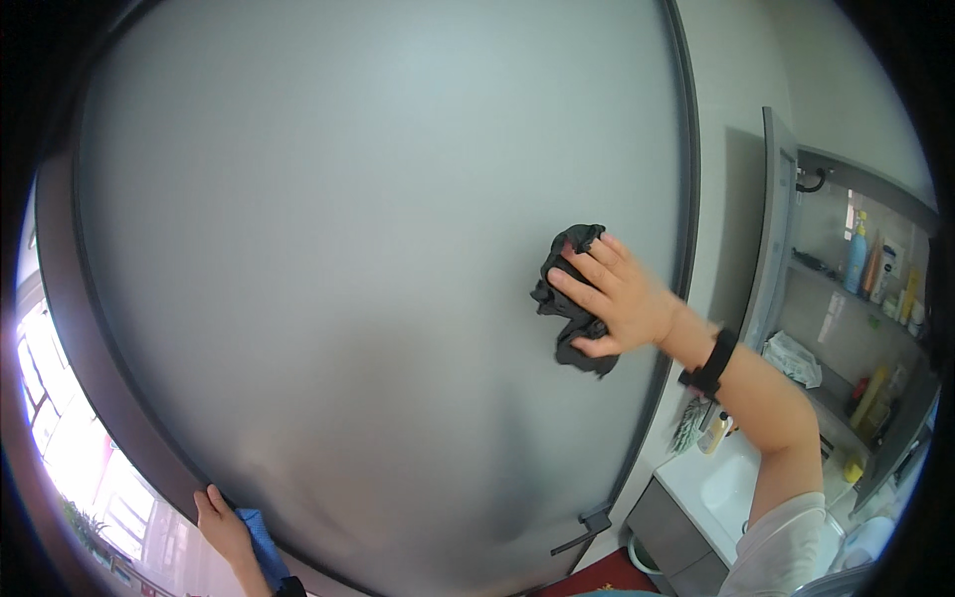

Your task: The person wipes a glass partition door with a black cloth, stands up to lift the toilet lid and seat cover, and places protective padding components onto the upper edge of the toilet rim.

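Note:
A large frosted grey glass door panel (pixel 328 219) with a dark frame fills most of the view. My right hand (pixel 622 303) presses a crumpled black cloth (pixel 575 343) against the right part of the glass, its fingers spread over the fabric. At the lower left, my left hand (pixel 224 527) has its fingers over the edge of the door frame (pixel 164 478). A blue cloth (pixel 261 547) lies alongside that hand, between it and the glass; whether the palm also holds it is hidden.
A dark door handle (pixel 587 525) juts out at the lower right. Beyond stand a white washbasin (pixel 731 488), a soap bottle (pixel 712 435) and an open mirror cabinet (pixel 774 229) with several bottles. Red mat (pixel 609 577) lies below; a bright window (pixel 75 408) shows at left.

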